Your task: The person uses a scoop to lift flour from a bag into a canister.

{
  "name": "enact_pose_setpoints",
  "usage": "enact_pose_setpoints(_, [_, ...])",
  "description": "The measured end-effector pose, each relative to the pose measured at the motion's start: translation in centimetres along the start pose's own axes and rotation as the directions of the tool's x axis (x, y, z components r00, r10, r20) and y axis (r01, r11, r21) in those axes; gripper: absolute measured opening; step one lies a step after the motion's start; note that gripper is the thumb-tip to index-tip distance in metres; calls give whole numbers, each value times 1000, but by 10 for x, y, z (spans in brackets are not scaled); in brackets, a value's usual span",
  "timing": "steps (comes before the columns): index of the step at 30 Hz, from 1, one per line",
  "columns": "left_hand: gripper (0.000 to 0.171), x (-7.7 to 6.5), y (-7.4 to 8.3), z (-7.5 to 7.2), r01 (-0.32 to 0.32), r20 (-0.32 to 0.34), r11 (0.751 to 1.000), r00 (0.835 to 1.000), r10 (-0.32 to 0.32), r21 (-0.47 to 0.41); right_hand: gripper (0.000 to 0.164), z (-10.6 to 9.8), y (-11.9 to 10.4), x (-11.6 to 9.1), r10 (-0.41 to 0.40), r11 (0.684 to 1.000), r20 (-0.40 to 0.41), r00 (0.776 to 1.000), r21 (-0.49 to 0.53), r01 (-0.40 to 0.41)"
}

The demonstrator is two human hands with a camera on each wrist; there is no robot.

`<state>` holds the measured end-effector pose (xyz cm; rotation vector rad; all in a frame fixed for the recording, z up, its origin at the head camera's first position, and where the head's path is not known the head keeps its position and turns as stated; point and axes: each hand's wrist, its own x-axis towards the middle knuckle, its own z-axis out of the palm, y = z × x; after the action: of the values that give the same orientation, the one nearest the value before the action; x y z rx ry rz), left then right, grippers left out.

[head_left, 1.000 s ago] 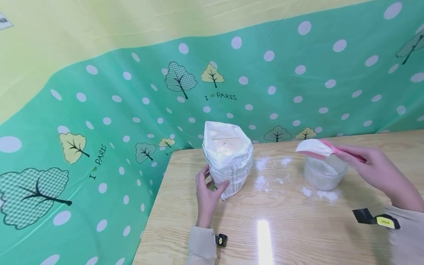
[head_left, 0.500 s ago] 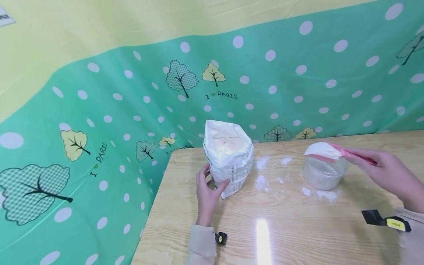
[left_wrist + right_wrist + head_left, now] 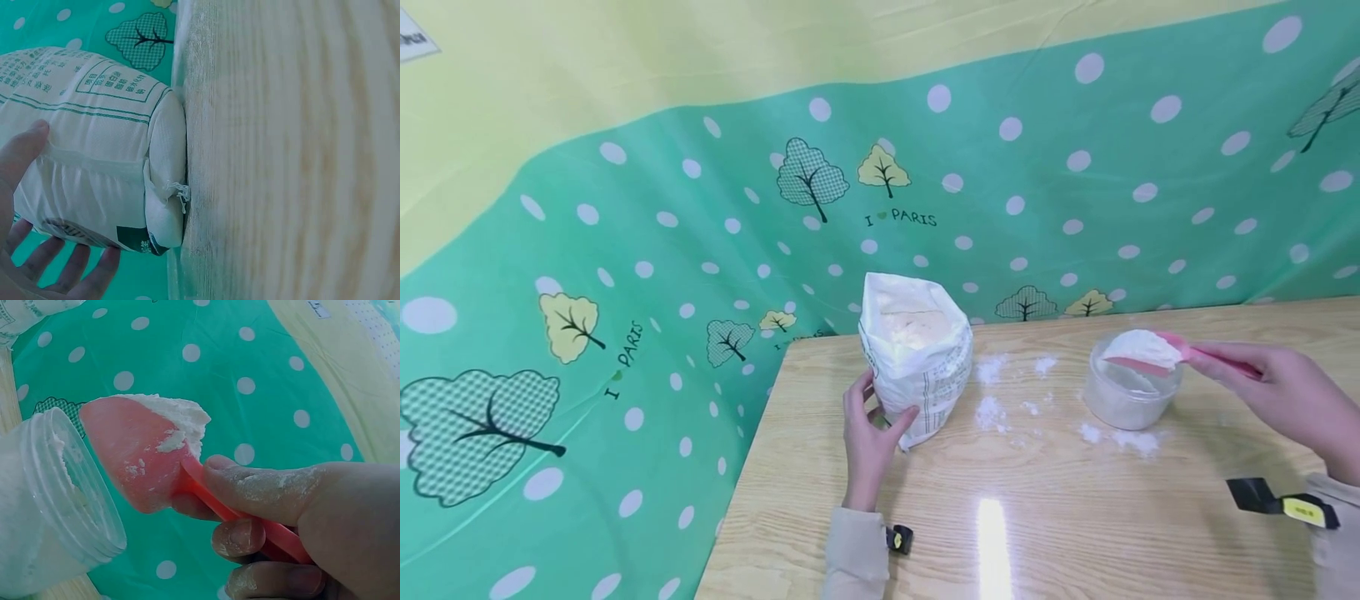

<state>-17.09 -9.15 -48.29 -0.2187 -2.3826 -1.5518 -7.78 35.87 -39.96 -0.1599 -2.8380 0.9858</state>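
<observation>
My right hand (image 3: 1288, 387) grips the handle of a pink scoop (image 3: 134, 456) heaped with white powder (image 3: 1142, 346). In the head view the scoop overlaps the mouth of a clear round plastic jar (image 3: 1126, 408); in the right wrist view it is just off the jar's rim. Powder clings to the jar's inner wall and dusts my thumb. My left hand (image 3: 868, 433) holds the lower side of an upright, open-topped white bag (image 3: 925, 387), thumb on the front and fingers round the left side. Green print and a stitched bottom corner show in the left wrist view.
Patches of spilled powder (image 3: 991, 414) lie on the wooden table (image 3: 1045, 517) between bag and jar, with more (image 3: 1138, 442) in front of the jar. A green dotted cloth (image 3: 1037, 167) hangs behind the table and along its left edge.
My right hand first moves right, then lowers the loaded scoop from above the jar to about its rim. My left hand and the bag stay put.
</observation>
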Motion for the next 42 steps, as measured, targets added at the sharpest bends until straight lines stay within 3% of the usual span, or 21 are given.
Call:
enact_pose_setpoints(22, [84, -1, 1, 0, -5, 0, 1000, 1000, 5, -11, 50, -3, 1, 4, -118, 982, -8, 993, -150, 115])
enact_pose_setpoints(31, [84, -1, 1, 0, -1, 0, 1000, 1000, 1, -10, 55, -7, 1, 10, -83, 974, 50, 995, -209, 92])
enact_pose_setpoints(42, [85, 0, 1, 0, 1, 2, 1000, 1000, -1, -4, 51, -14, -10, 12, -104, 951, 115, 988, -278, 133])
